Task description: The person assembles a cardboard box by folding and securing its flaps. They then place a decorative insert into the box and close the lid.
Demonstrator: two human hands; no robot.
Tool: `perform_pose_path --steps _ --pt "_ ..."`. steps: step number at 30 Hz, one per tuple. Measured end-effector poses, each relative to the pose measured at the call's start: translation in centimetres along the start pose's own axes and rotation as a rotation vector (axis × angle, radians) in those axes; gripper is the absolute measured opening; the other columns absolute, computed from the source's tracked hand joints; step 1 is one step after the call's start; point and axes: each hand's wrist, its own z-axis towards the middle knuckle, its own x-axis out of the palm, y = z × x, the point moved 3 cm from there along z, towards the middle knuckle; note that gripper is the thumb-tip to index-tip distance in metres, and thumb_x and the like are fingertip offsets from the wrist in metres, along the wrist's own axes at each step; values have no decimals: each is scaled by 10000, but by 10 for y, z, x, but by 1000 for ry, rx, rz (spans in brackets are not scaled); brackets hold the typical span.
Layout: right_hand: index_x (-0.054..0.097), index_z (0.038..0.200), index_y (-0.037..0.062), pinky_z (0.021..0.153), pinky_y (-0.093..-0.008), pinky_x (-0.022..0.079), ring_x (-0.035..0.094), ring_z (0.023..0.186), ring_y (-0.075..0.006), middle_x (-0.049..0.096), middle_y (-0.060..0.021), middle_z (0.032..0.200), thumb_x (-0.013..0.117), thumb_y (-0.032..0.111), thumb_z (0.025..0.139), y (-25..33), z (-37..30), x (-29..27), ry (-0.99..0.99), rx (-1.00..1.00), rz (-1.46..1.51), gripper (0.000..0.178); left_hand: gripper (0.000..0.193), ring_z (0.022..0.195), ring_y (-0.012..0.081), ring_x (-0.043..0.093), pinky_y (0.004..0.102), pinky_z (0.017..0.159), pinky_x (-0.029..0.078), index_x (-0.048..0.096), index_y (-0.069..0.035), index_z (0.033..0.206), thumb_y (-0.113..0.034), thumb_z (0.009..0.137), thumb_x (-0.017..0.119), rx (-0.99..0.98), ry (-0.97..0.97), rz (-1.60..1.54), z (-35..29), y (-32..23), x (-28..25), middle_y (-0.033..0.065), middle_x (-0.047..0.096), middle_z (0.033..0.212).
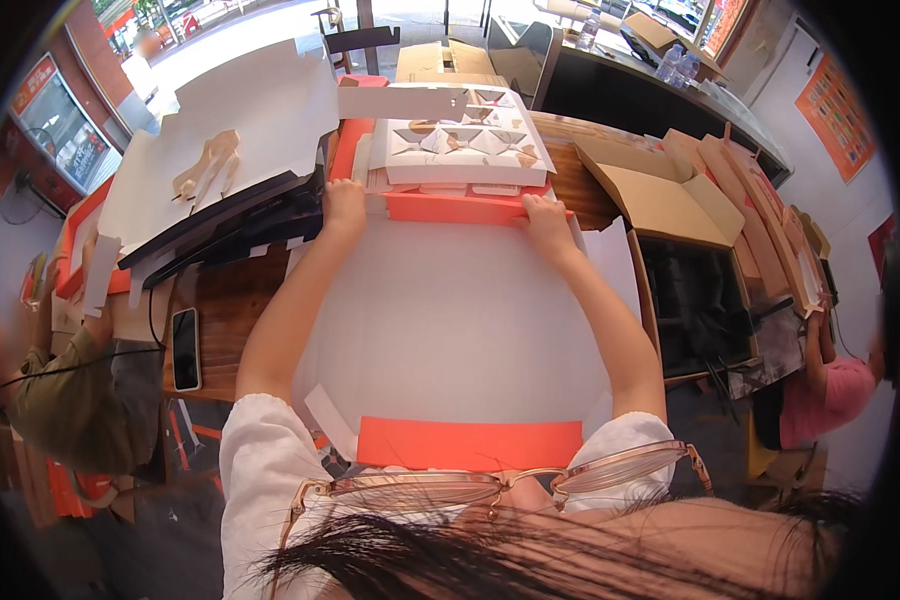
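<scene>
On the wooden desk we list, from the left: a black phone, flat and glossy; stacked white card sheets over dark ones. Our left hand presses, fingers curled, on the far orange flap of a large flat carton blank, smooth white inside with orange edges, lying centred before us. Our right hand grips the same flap. Just beyond stands a white divider insert with folded triangular cells. At right, an open brown corrugated box; its contents we cannot tell.
</scene>
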Motion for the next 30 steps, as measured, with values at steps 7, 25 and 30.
perform_pose_path --steps 7,25,30 --pt "537 886 58 829 -448 399 585 937 -275 622 -76 893 691 214 812 -4 2 0 50 57 -13 231 100 915 243 637 362 790 502 668 -87 838 -58 806 578 24 -299 -30 1 2 6 84 624 890" --pt "571 909 40 819 -489 430 609 996 -345 658 -162 939 713 183 796 -41 14 -9 321 191 -2 231 139 937 312 624 417 833 475 602 -66 941 -32 811 568 -99 -268 -220 27 -2 14 142 633 947" --pt "571 908 42 816 -491 425 610 993 -343 659 -159 941 725 193 789 -49 10 -5 301 223 0 246 219 1001 284 588 398 888 430 608 -69 986 -14 774 597 34 -209 -58 26 -11 -2 115 630 965"
